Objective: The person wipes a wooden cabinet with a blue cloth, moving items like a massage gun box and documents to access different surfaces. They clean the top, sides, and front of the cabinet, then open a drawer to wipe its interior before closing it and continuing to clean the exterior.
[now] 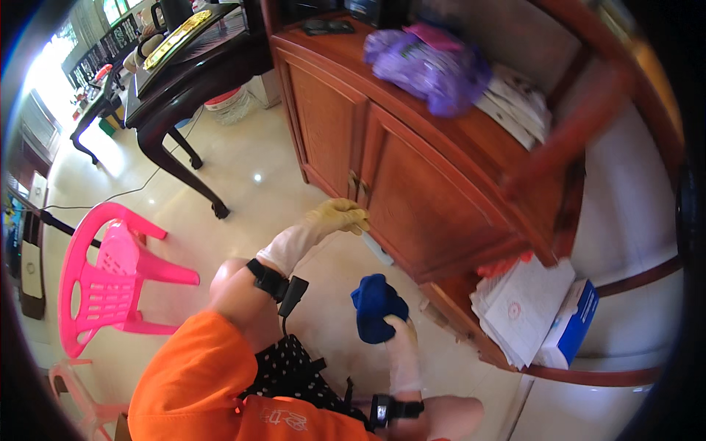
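Observation:
My left hand (pixel 339 215), in a yellowish glove, reaches to the front of a reddish-brown wooden cabinet (pixel 436 193). Its curled fingers are by the door, just below the metal door handles (pixel 358 184); whether they grip anything is unclear. My right hand (pixel 402 331), in a pale glove, holds a bunched dark blue cloth (pixel 378 308) above the floor, lower and nearer to me. Both cabinet doors look closed. Black straps with devices are on both my forearms.
On the cabinet lie a purple plastic bag (pixel 430 71) and papers (pixel 513 105). A low compartment at right holds papers (pixel 524 308) and a blue-and-white box (pixel 571 325). A pink plastic chair (pixel 105 275) and a dark carved table (pixel 193 71) are at left; a cable (pixel 149 179) crosses the floor.

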{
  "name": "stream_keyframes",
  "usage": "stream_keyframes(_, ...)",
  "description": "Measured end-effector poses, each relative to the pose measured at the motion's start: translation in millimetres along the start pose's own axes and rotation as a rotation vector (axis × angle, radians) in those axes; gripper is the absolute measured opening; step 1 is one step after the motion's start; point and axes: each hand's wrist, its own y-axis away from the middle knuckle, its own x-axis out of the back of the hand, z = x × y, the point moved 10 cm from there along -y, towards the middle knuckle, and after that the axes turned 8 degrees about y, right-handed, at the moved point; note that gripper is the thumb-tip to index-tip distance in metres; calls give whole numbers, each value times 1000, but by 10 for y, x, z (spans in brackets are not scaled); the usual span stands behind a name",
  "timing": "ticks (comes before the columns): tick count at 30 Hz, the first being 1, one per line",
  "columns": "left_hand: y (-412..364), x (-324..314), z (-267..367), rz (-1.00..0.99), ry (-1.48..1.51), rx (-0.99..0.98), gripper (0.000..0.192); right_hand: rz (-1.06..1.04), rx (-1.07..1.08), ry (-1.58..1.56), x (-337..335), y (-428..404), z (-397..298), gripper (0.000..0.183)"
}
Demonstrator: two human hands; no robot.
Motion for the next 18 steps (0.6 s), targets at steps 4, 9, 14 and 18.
stream_keyframes(4, -202, 918, 202, 81, 399, -137, 38, 399, 368, 277, -551, 684, -1115, 44)
stream_keyframes(9, -488, 1499, 123, 288, 852, -94, 29, 696, 1170, 736, -1611, 1180, -2105, 30)
stream_keyframes(14, -413, 2261, 49, 419, 1072, -201, 31, 634, 1502, 2195, -3613, -81, -2821, 52)
stream_keyframes(18, -422, 2589, 210, 415, 1117, -262, 33, 69, 1626, 2308, -4127, -971, -2593, 47)
